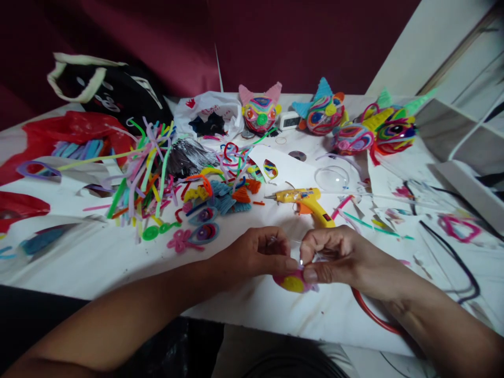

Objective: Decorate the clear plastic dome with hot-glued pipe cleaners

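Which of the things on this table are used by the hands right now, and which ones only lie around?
In hand: left hand and right hand, both pinching the pink and yellow piece.

Lying about: yellow glue gun; pile of pipe cleaners; clear dome; decorated figures; black bag; red ring, partly under the right wrist.

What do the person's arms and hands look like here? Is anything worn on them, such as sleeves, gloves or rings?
The left hand and right hand wear no gloves, and no rings show on the visible fingers. No watch or bracelet is on either wrist. Both forearms are uncovered to the picture's edge; no sleeve shows.
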`<state>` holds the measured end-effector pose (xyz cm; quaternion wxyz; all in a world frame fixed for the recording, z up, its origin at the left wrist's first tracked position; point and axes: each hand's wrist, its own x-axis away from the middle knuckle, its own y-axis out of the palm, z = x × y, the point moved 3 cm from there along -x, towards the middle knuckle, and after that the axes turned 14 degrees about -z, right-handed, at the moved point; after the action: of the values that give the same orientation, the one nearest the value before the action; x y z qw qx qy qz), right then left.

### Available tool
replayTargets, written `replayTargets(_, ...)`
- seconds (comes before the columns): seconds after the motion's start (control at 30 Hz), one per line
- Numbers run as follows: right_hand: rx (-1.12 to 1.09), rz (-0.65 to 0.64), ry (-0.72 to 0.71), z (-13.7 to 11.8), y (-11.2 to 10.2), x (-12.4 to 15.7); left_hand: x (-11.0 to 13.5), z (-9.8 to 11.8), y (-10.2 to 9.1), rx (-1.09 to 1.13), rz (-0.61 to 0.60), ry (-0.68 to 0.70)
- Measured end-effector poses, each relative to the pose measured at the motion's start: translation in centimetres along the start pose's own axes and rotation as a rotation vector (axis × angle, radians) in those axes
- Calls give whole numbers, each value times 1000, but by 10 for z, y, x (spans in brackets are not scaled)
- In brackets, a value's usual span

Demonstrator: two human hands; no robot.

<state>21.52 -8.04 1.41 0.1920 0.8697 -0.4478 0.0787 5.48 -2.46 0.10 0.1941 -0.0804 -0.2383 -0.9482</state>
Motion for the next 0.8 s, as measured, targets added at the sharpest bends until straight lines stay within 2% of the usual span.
replayTargets(0.33, -99, 50, -62, -1, -1, -6, -1, -6, -5, 57, 121, 79)
replayTargets(0.57, -88, 70, -112, -4, -2, -4, -1, -7, -6, 120, 150, 149)
replayTargets(0.7, -90, 97, -103, -4, -1, -3, -2, -7, -5, 158, 177, 148)
replayTargets(0.8, -103, 105, -100, -3, 0, -3, -3, -6, -4, 170, 149, 132)
